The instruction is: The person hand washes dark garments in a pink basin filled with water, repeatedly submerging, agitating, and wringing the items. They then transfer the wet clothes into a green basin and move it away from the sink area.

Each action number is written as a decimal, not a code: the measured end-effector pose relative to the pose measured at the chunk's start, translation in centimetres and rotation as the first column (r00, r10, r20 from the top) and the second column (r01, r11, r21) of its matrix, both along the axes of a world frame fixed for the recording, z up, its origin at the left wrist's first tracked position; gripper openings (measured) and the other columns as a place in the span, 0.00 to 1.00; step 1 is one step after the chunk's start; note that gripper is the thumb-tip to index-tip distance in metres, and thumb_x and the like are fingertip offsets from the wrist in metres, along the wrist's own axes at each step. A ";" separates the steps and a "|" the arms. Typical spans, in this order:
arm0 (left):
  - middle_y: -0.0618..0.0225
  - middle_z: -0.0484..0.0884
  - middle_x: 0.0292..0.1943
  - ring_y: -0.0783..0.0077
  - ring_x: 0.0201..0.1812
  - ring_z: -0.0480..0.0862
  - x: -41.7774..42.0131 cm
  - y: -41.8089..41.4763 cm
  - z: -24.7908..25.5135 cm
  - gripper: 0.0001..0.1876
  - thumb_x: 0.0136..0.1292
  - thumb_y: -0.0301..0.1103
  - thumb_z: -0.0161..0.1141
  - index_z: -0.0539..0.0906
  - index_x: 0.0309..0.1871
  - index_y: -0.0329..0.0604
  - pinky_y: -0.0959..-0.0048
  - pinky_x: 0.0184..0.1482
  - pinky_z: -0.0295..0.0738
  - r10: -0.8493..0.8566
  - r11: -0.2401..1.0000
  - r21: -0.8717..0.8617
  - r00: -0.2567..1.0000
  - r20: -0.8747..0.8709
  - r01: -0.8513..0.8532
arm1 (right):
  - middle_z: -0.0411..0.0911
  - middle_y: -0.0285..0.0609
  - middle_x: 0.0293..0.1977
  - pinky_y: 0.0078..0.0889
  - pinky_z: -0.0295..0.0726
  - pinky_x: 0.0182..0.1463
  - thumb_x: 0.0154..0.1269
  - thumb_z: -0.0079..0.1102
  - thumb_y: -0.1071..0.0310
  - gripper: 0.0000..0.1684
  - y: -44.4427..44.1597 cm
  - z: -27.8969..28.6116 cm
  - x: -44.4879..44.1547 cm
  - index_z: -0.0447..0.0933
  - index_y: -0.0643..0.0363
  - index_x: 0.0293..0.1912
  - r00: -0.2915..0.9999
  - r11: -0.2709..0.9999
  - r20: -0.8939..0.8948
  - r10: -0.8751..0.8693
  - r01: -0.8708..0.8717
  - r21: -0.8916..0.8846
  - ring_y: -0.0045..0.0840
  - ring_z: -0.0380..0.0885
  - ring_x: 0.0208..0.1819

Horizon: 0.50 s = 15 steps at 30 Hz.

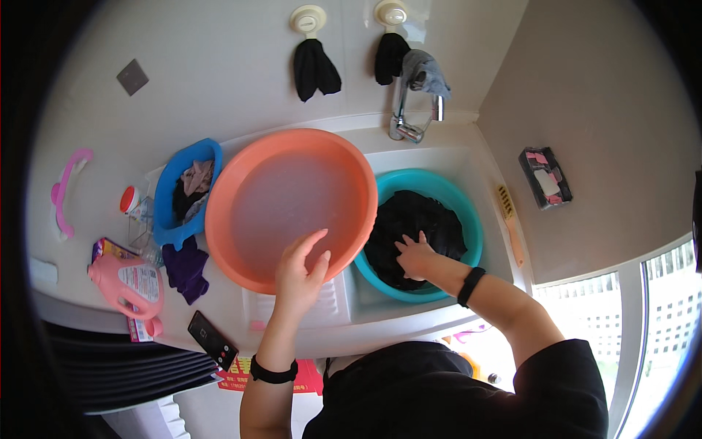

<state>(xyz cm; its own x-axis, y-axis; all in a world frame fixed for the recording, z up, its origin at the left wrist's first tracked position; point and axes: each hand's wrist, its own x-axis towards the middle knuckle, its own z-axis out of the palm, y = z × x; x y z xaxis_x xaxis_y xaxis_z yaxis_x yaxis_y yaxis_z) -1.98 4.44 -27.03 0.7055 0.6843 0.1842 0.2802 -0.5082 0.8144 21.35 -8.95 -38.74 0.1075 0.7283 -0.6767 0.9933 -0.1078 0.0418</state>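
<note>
My left hand point(301, 271) is raised over the near rim of a large orange plastic basin point(218, 219), thumb and fingers apart, holding nothing. Cloudy water fills the basin. To the right, a teal plastic basin point(473, 236) stands in the white laundry sink point(384, 311). Wet-looking black cloth point(436, 222) is heaped inside it. My right hand point(418, 259) rests on that cloth with its fingers spread. Whether any fabric is pinched under the palm is hidden.
At left are a blue basin point(162, 195) of clothes, a purple cloth point(187, 269), a pink detergent bottle point(129, 285) and a phone point(213, 340). A chrome faucet point(401, 123) with grey cloth point(426, 74) rises behind the sink. A brush point(511, 228) lies on the right ledge.
</note>
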 end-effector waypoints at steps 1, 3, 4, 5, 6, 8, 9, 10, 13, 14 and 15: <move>0.55 0.82 0.55 0.50 0.57 0.78 -0.5 -0.5 0.0 0.18 0.62 0.29 0.63 0.82 0.57 0.43 0.59 0.61 0.71 0.018 0.982 0.186 1.000 0.017 -0.021 | 0.55 0.47 0.75 0.73 0.50 0.73 0.61 0.66 0.57 0.29 -0.6 -0.5 0.1 0.77 0.49 0.62 0.998 0.997 -0.051 -0.020 0.024 0.073 0.49 0.48 0.77; 0.56 0.83 0.54 0.52 0.57 0.78 -1.6 -1.0 -0.1 0.17 0.62 0.30 0.63 0.82 0.56 0.42 0.58 0.62 0.70 0.058 0.960 0.273 0.998 0.004 -0.057 | 0.61 0.47 0.71 0.57 0.58 0.74 0.64 0.63 0.52 0.31 -1.8 1.5 -0.5 0.73 0.48 0.65 0.988 0.973 -0.144 -0.060 0.091 0.215 0.44 0.57 0.74; 0.56 0.83 0.54 0.50 0.57 0.78 -2.0 -1.4 -0.3 0.17 0.63 0.32 0.63 0.82 0.55 0.41 0.57 0.61 0.69 0.085 0.944 0.321 0.996 -0.021 -0.074 | 0.62 0.49 0.71 0.50 0.63 0.72 0.64 0.63 0.52 0.34 -3.0 0.3 0.0 0.70 0.48 0.67 0.981 0.952 -0.188 -0.043 0.098 0.291 0.45 0.60 0.73; 0.56 0.83 0.54 0.50 0.57 0.78 -2.5 -1.7 -0.4 0.18 0.64 0.34 0.63 0.82 0.56 0.42 0.57 0.61 0.69 0.091 0.939 0.339 0.993 -0.075 -0.061 | 0.63 0.50 0.70 0.45 0.67 0.70 0.65 0.63 0.53 0.32 -3.6 1.0 -0.5 0.71 0.48 0.67 0.965 0.956 -0.255 -0.057 0.126 0.265 0.47 0.65 0.69; 0.57 0.83 0.54 0.51 0.58 0.77 -3.1 -2.3 -0.8 0.18 0.64 0.36 0.63 0.82 0.56 0.43 0.55 0.62 0.68 0.092 0.929 0.365 0.993 -0.068 -0.061 | 0.64 0.51 0.69 0.44 0.68 0.69 0.65 0.63 0.55 0.32 -4.3 1.4 -0.9 0.71 0.48 0.67 0.957 0.974 -0.289 -0.029 0.092 0.206 0.47 0.67 0.68; 0.59 0.82 0.57 0.52 0.63 0.74 -4.3 -3.6 -1.4 0.19 0.63 0.37 0.63 0.82 0.57 0.46 0.52 0.65 0.64 0.121 0.906 0.419 0.982 -0.142 -0.051 | 0.65 0.52 0.69 0.42 0.69 0.68 0.65 0.62 0.56 0.31 -5.2 1.7 -1.6 0.71 0.49 0.66 0.939 0.987 -0.345 -0.011 0.064 0.145 0.47 0.69 0.66; 0.59 0.80 0.59 0.52 0.64 0.73 -4.6 -4.4 -1.3 0.20 0.63 0.37 0.63 0.82 0.58 0.46 0.52 0.66 0.64 0.152 0.887 0.457 0.975 -0.160 -0.063 | 0.65 0.52 0.69 0.42 0.69 0.68 0.66 0.62 0.56 0.31 -5.5 1.9 -1.6 0.71 0.49 0.66 0.931 0.986 -0.365 -0.016 0.075 0.148 0.47 0.69 0.66; 0.60 0.78 0.62 0.52 0.65 0.72 -5.1 -5.3 -1.2 0.20 0.62 0.36 0.63 0.81 0.58 0.46 0.53 0.66 0.63 0.181 0.867 0.493 0.967 -0.177 -0.072 | 0.65 0.53 0.69 0.42 0.68 0.69 0.66 0.62 0.56 0.30 -5.3 1.9 -1.9 0.71 0.49 0.66 0.923 0.985 -0.385 -0.025 0.089 0.150 0.47 0.69 0.66; 0.62 0.75 0.65 0.53 0.67 0.71 -6.6 -7.6 -0.9 0.21 0.60 0.32 0.63 0.81 0.59 0.47 0.54 0.67 0.63 0.239 0.833 0.539 0.961 -0.139 -0.129 | 0.68 0.53 0.66 0.41 0.71 0.66 0.65 0.62 0.57 0.29 -5.0 1.6 -2.7 0.73 0.51 0.64 0.881 0.980 -0.472 0.001 0.094 0.178 0.46 0.71 0.64; 0.63 0.75 0.65 0.54 0.67 0.71 -7.0 -8.2 -1.1 0.21 0.60 0.30 0.63 0.81 0.59 0.48 0.54 0.67 0.63 0.217 0.851 0.510 0.969 -0.121 -0.127 | 0.69 0.52 0.66 0.41 0.72 0.65 0.66 0.61 0.58 0.28 -5.3 1.5 -3.1 0.73 0.51 0.64 0.885 0.981 -0.466 0.015 0.077 0.178 0.46 0.72 0.63; 0.63 0.75 0.65 0.54 0.66 0.71 -7.5 -8.7 -1.4 0.22 0.59 0.29 0.63 0.82 0.58 0.48 0.54 0.67 0.63 0.195 0.868 0.482 0.975 -0.106 -0.121 | 0.69 0.51 0.65 0.41 0.72 0.65 0.66 0.61 0.58 0.27 -5.5 1.2 -3.8 0.74 0.51 0.64 0.886 0.982 -0.463 0.028 0.062 0.178 0.46 0.72 0.63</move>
<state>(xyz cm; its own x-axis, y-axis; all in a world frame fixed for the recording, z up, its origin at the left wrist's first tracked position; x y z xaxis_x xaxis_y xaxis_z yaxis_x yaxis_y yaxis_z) -9.50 -4.28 -28.47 0.6391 0.6473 0.4154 0.4860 -0.7585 0.4342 17.57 -14.49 -37.51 -0.1710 0.8443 -0.5079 0.8925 -0.0857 -0.4429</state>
